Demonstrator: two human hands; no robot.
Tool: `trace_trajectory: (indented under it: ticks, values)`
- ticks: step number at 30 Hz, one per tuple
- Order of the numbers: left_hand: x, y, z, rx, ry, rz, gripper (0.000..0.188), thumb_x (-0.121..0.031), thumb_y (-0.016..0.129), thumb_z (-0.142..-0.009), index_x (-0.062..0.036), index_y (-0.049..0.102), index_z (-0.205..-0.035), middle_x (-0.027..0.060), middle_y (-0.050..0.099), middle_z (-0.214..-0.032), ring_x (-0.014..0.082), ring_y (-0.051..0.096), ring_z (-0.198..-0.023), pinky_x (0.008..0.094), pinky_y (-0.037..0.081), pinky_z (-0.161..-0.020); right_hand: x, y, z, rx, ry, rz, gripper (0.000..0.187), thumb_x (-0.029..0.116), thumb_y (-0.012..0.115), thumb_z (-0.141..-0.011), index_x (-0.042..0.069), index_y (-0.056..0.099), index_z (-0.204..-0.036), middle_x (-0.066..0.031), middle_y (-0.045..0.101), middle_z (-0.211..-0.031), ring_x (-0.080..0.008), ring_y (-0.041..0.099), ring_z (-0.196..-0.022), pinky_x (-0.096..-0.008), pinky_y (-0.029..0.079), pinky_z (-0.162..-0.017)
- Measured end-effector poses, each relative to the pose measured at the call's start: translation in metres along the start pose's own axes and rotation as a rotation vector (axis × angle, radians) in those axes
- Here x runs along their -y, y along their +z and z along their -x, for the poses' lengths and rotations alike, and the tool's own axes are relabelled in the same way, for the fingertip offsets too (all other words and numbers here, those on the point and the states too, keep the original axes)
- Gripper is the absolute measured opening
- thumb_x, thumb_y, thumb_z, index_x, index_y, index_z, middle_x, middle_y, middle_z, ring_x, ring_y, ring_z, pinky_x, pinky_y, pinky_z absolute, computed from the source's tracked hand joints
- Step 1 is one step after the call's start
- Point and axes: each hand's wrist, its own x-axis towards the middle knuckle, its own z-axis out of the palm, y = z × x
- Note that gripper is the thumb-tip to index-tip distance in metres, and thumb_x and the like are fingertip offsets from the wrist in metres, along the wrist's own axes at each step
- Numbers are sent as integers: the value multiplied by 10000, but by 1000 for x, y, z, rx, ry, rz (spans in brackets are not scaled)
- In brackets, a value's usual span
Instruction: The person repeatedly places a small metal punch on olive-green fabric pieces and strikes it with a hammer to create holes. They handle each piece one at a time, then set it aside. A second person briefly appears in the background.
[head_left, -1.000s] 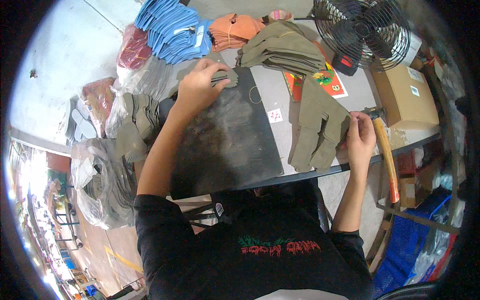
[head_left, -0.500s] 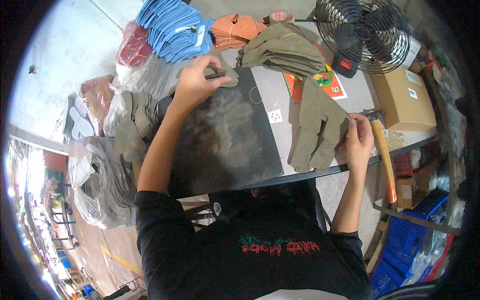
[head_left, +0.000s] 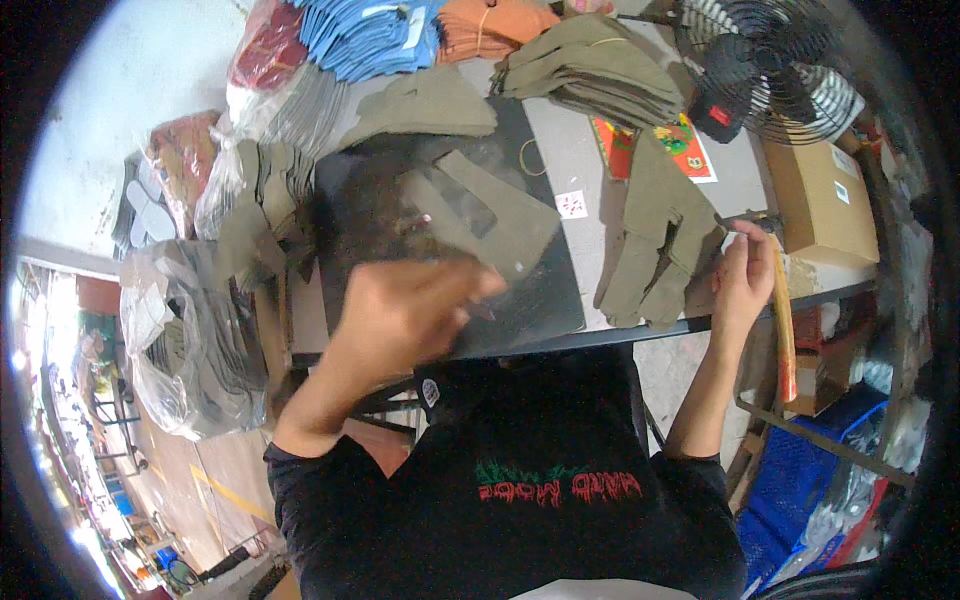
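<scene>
Glove-shaped pieces of olive fabric lie about the worktable. One olive fabric piece (head_left: 515, 225) with a slot in it rests on the scuffed black board (head_left: 545, 305). My left hand (head_left: 405, 310) is over the board's near part, smeared by motion, so its grip is unclear. My right hand (head_left: 743, 270) is at the right, thumb and fingers pinched at the corner of a stack of glove-shaped olive pieces (head_left: 655, 240). At the board's far edge lies a low pile of olive pieces (head_left: 425, 105).
Behind are blue fabric bundles (head_left: 370, 40), an orange bundle (head_left: 490, 28) and a thick olive pile (head_left: 590, 70). A black fan (head_left: 770, 60), a cardboard box (head_left: 825, 205) and a wooden handle (head_left: 785, 325) are on the right. Plastic-bagged pieces (head_left: 195, 350) hang left.
My left hand has come from the far olive pile back toward me. A slotted olive piece now lies on the black board. My right hand stays at the stack; the view has shifted slightly.
</scene>
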Motion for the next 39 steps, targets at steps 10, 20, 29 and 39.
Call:
trace_trajectory:
  ticks: [10, 20, 29, 39]
  values:
    - [42, -17, 28, -65, -226, 255, 378, -41, 837, -850, -100, 773, -1219, 136, 772, -1184, 343, 755, -1063, 381, 590, -923, 80, 74, 58, 143, -634, 594, 147, 19, 668, -948, 20, 727, -1082, -118, 705, -1009, -265, 608, -897, -393, 488, -831]
    - [79, 7, 35, -15, -249, -52, 309, -299, 790, -928, -219, 777, -1225, 44, 716, -1135, 294, 747, -932, 403, 604, -782, 92, 167, 96, 701, -606, 464, 348, 193, 788, -896, 65, 728, -1213, -101, 655, -1171, -337, 580, -1110, -466, 452, -948]
    - [84, 21, 46, -175, -188, -68, 206, -234, 790, -904, -203, 779, -1107, 20, 711, -1082, 263, 739, -792, 371, 586, -649, 85, 200, 116, 641, -501, 687, 427, 242, 819, -853, 92, 737, -1244, -75, 650, -1168, -301, 594, -1143, -474, 396, -983]
    - [66, 24, 41, -286, -222, 286, 342, -140, 823, -853, -144, 771, -1191, 72, 747, -1236, 279, 762, -1025, 366, 625, -826, 82, 195, 108, 652, -485, 508, 286, 61, 756, -814, 107, 746, -1096, -54, 716, -1074, -282, 664, -1020, -416, 410, -952]
